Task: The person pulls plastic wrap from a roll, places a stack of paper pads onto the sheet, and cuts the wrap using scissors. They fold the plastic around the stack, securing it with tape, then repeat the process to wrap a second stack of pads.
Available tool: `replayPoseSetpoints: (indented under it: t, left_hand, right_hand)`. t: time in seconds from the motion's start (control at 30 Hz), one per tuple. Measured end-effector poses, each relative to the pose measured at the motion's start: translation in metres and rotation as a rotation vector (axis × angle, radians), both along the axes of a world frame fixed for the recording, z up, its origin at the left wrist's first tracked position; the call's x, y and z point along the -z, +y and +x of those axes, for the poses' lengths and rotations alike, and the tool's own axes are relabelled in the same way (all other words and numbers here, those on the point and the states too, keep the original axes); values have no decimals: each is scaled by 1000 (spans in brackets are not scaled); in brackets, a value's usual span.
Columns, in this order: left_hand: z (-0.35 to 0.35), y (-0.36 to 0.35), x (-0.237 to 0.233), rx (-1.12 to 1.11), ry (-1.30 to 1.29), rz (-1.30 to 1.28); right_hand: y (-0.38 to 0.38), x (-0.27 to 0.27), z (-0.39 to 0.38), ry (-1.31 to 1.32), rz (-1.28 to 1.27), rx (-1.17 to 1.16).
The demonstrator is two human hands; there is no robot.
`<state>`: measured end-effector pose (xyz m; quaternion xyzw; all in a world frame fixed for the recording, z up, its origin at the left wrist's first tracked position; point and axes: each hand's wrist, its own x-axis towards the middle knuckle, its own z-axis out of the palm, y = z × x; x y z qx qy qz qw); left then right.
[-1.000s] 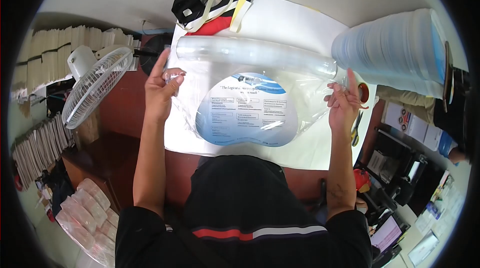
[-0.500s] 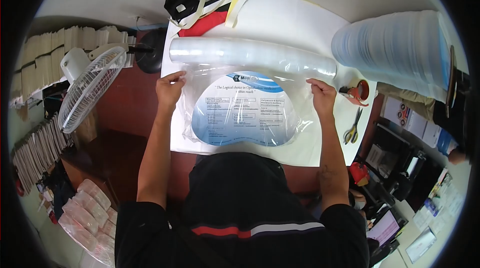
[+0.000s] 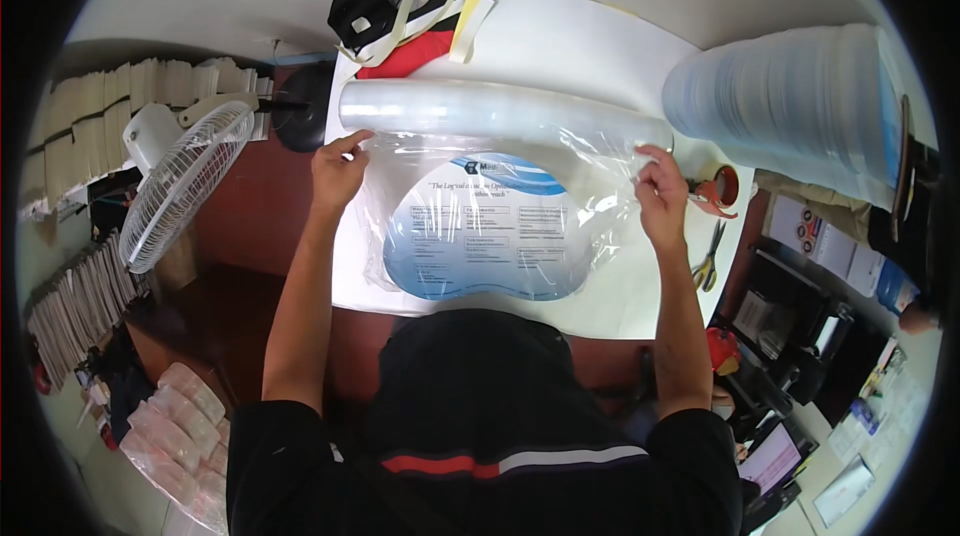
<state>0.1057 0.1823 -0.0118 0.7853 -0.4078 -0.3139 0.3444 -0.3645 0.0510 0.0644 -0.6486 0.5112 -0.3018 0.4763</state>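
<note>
Left hand (image 3: pixel 338 172) and right hand (image 3: pixel 662 192) each pinch a side edge of the film (image 3: pixel 590 161), closed on it. Since half a second ago both have risen toward the roll (image 3: pixel 500 109), the right more. The film lies crinkled over the pad (image 3: pixel 480 236), which sits on the white sheet (image 3: pixel 570 36).

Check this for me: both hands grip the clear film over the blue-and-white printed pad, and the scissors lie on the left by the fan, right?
Not quite. The head view shows the scissors on the right, just below the red tape dispenser, not by the fan. The rest holds: the left hand and right hand grip the clear film over the blue-and-white printed pad.
</note>
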Motion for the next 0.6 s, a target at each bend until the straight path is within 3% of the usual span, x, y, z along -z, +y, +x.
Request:
replayPoseSetpoints:
  t: [0.13,0.23,0.27,0.37,0.4,0.53,0.57,0.6]
  left_hand:
    - [-8,-3,-13,129,-216,-104]
    - [-14,-5,-19,84,-255,84]
    - [-16,-5,-18,63,-219,179]
    - [-16,-22,-9,54,-121,412]
    - [-15,-25,-9,95,-102,472]
    - [12,-19,-30,253,-199,662]
    - [19,-12,-41,192,-290,640]
    - [23,-4,-60,130,-380,616]
  right_hand:
    - [12,20,-14,222,-132,-74]
    - [12,44,-12,392,-164,-95]
    - [7,55,-5,527,-40,-86]
    - [-7,58,13,452,585,70]
    - [-13,63,12,394,677,46]
    - [-25,44,-8,643,623,-31]
    - [-28,37,-17,856,519,-157]
    - [-20,21,-19,886,257,-171]
